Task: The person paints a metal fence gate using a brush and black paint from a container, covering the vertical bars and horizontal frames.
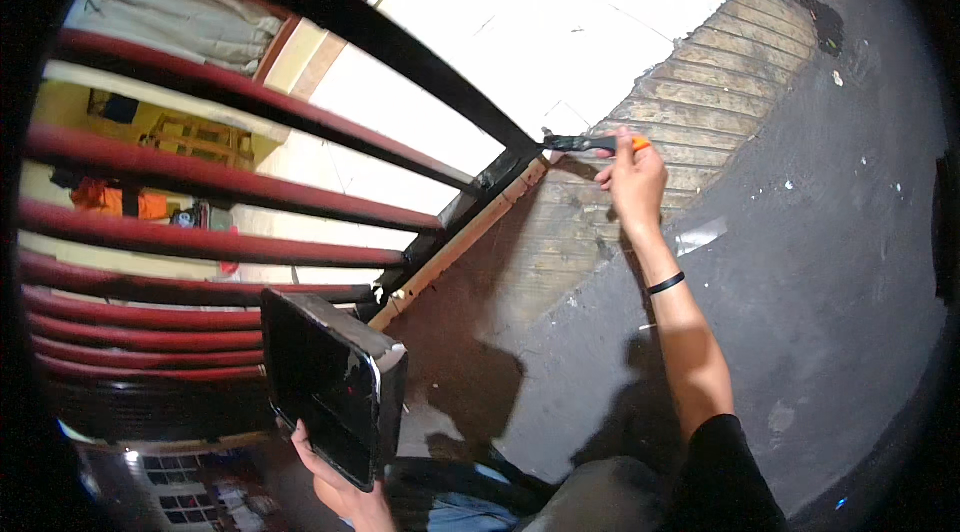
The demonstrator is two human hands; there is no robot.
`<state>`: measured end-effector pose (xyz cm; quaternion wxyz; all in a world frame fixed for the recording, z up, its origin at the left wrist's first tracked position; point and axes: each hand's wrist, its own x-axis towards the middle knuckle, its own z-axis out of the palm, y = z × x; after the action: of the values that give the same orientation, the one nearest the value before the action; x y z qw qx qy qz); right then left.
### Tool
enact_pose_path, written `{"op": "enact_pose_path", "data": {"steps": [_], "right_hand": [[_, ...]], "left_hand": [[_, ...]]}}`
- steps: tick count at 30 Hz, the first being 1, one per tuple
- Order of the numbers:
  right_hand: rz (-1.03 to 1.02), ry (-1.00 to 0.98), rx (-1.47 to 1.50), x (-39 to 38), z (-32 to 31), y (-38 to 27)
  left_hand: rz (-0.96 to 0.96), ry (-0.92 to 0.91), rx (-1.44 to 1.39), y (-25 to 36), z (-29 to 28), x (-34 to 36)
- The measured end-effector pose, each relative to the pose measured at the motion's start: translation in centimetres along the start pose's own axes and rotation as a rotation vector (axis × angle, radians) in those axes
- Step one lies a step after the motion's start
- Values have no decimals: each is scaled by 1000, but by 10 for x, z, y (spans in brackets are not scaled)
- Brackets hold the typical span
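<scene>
- Right hand point(637, 182): fingers closed around the handle of the brush point(600, 143); dark bristles right at the end corner of the gate point(220, 237).
- Left hand point(340, 487): thumb over the near edge of the tray point(392, 397), fingers closed on it; tray is tilted, dark inside, below the bars.
- Done, we'd judge: thick edge bar point(400, 54) and cross rail point(425, 250) read black, as do bar ends by the rail.
- Left, we'd judge: long red stretches on the bars point(235, 182), if those get black too. Brown strip point(470, 242) along the rail shows dark specks.
- Count: one brush, one tray, two hands, one thick black bar, one rail, one wristband point(666, 284). Red bars: about eight; lower ones bunch up at the fisheye rim, so we may be off.
</scene>
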<state>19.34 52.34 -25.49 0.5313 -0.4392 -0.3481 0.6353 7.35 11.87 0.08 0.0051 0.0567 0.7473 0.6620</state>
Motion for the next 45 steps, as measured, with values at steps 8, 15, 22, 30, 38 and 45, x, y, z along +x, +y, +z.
{"op": "enact_pose_path", "data": {"steps": [8, 15, 22, 30, 38, 45], "right_hand": [[-167, -90, 221, -51, 33, -52], [-153, 0, -132, -83, 9, -14], [-413, -162, -202, -163, 9, -126], [-665, -579, -343, -262, 75, -298], [-888, -741, -821, -280, 117, -310], [-914, -835, -1053, -278, 131, -299]], "left_hand": [[-243, -13, -325, 31, -50, 17], [-336, -49, -466, 44, -63, 11], [-549, -180, -591, 22, -76, 1], [-748, -399, -763, 17, -57, 3], [-791, -538, -827, 1, -23, 2], [-753, -517, -831, -1, -17, -2]]}}
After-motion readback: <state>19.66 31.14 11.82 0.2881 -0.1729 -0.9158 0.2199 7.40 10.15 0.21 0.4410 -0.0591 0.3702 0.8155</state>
